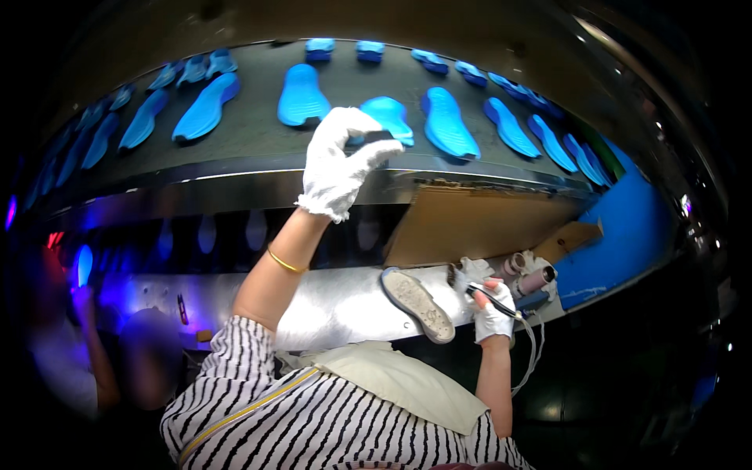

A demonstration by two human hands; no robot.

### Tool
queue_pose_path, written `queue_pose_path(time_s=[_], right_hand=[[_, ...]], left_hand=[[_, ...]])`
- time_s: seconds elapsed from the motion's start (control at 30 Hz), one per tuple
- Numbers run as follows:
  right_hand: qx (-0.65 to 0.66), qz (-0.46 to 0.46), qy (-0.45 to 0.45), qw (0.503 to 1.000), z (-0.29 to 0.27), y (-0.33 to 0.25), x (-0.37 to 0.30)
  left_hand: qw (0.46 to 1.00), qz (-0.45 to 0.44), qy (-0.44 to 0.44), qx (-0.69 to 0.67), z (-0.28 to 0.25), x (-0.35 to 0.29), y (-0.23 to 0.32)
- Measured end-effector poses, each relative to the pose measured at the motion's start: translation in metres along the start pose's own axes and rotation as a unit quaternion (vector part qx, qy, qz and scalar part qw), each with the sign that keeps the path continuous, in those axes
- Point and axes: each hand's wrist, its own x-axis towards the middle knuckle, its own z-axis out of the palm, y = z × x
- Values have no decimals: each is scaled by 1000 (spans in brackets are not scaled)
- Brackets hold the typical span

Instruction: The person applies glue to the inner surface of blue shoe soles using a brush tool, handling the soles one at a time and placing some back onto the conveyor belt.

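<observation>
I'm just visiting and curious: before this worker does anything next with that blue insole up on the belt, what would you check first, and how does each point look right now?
1. Left hand is gloved and has reached a blue insole on the belt: ok.
2. Firm grip on that insole: cannot tell; the fingers cover its near end, along with something dark.
3. Neighbouring insole lies apart from the one being reached: ok.
4. Right hand is closed around a dark pen-like tool, away from the belt: ok.
5. Grey shoe sole rests on the metal ledge; its near end looks past the edge: not ok.
6. Cord hanging below the right hand is free of snags: cannot tell.
</observation>
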Motion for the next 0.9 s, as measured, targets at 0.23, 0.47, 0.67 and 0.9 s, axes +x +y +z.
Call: queue_pose_path(time_s=[0.23, 0.47, 0.67, 0.9], right_hand=[[61, -43, 65, 995, -22, 15, 9], [98, -66, -56, 991, 58, -20, -10], [-23, -117, -37, 992, 110, -17, -13], [-128, -156, 50, 978, 114, -22, -16]], left_hand=[[860, -89, 55, -500, -33, -9, 32], [497, -502, -91, -702, 7, -110, -27], [467, -627, -110, -614, -3, -141, 0], [544, -619, -62, -564, 36, -164, 13]])
